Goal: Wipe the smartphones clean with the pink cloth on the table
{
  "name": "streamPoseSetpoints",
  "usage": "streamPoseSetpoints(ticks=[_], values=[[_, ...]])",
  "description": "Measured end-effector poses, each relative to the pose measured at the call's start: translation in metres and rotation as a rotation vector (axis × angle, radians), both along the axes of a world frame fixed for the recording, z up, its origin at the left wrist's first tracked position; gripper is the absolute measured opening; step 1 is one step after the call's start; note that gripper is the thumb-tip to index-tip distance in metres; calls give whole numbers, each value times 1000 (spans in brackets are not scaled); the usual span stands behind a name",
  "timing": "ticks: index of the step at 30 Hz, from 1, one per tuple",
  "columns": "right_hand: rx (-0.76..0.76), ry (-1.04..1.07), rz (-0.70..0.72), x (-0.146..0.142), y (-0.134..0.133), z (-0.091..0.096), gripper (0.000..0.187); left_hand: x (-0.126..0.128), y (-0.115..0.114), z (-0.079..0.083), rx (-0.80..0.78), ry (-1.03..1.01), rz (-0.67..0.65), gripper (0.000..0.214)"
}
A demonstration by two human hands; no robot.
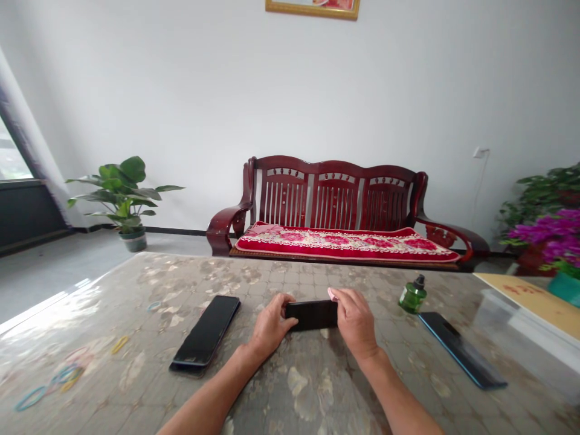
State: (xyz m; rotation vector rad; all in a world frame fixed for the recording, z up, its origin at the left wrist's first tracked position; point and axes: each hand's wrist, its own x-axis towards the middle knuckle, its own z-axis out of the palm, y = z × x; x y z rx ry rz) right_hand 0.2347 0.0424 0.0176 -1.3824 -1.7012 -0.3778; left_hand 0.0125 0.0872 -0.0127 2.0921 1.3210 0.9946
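Observation:
A black phone [312, 315] is held sideways just over the table, its dark screen facing me. My left hand [274, 320] grips its left end between thumb and fingers. At the phone's right end is my right hand [356, 320], fingers curled together and covering that corner. From its fingertips pokes a small pale pink piece [332, 294], too small to name, at the phone's upper edge. To the left lies a larger black phone [206, 333], screen up. On the right rests a blue-edged phone [462, 349], beside a green bottle [412, 295] with a black top.
Several coloured rubber bands [61, 377] lie on the left of the patterned table [299, 393]. A clear plastic box [521, 320] with a yellowish board [534, 302] on it stands at the right, near purple flowers [550, 235]. Beyond the table is a red wooden bench [335, 196].

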Motion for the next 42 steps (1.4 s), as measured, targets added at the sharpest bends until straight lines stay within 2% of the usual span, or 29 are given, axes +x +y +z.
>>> streamPoseSetpoints(ticks=[6,15,19,26,36,39,42], values=[[-70,-153,9,-13,-6,-1,30,1,-3,5,58,38,-26,19],[-81,-199,180,-55,-15,1,28,2,-4,5,62,-1,-48,8],[-63,-195,163,-46,-13,0,28,3,-5,6,79,-2,-45,8],[74,-195,56,-13,-8,-4,26,3,-5,4,119,14,-31,6],[61,-188,219,-59,-11,-1,24,4,-7,6,137,7,-46,8],[61,-180,209,-47,-9,-2,24,3,-7,6,128,36,-30,7],[81,-175,143,-23,-7,-5,25,2,-6,6,139,73,-21,6]])
